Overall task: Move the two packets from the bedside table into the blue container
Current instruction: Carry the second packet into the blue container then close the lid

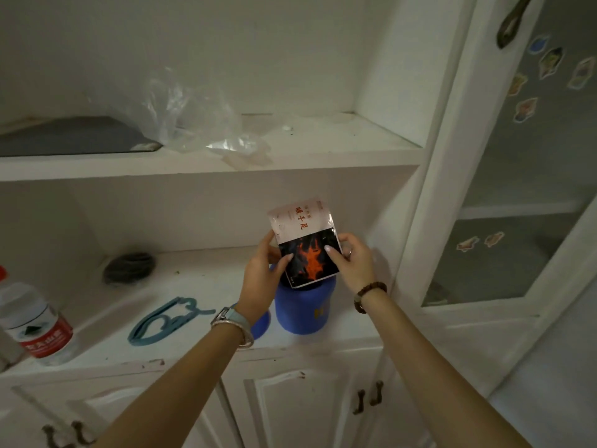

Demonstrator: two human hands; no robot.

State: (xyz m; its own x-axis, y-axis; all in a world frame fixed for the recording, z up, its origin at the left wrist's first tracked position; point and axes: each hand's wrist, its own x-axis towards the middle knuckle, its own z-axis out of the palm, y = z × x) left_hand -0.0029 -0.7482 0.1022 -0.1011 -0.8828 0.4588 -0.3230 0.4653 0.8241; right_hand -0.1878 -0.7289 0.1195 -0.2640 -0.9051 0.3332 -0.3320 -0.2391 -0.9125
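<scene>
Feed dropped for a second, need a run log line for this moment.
left hand: holding packet | right hand: holding packet | packet: upright, lower edge at mouth of blue container | container: on cabinet ledge

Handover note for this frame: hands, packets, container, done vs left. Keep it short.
Left hand and right hand both grip the packet, upright, its lower edge at the mouth of the blue container on the cabinet ledge.
Done: packet brought to the container.
Left: push it in and release. Only one packet can be told apart; a second is not visible, so check for it.
</scene>
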